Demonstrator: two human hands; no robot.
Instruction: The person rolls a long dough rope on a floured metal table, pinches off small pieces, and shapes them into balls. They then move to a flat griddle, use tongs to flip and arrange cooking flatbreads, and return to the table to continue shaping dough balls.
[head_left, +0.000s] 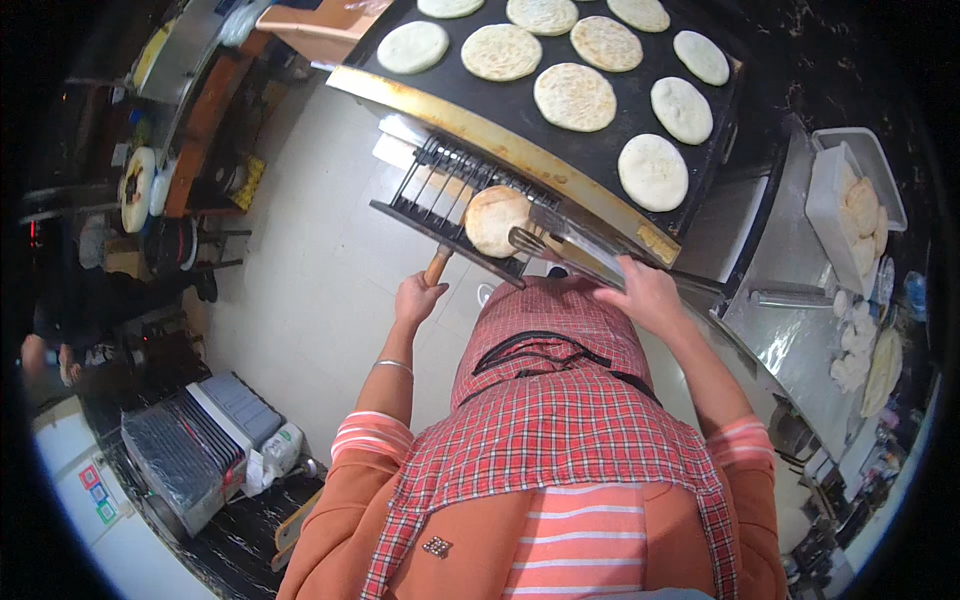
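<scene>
My left hand (418, 298) grips the wooden handle (437, 266) of a black wire rack (405, 206), pulled out below the front edge of a griddle. On the rack lies a browned round flatbread (491, 217). My right hand (649, 295) holds metal tongs (589, 247), their ends at the right side of this flatbread. One slotted tip lies over the bread; whether the tongs pinch it, I cannot tell. Above the rack, the black griddle (480, 101) carries several round flatbreads, some pale like the near one (652, 172), others lightly browned like the middle one (575, 96).
At right, a white plastic bin (832, 202) holds baked flatbreads beside a metal worktop (787, 322) with dough pieces (851, 349). A brown plastic tub (315, 34) stands beyond the griddle's left corner. Another person's hand (69, 366) shows far left. Wrapped goods (187, 450) sit on the lower-left counter.
</scene>
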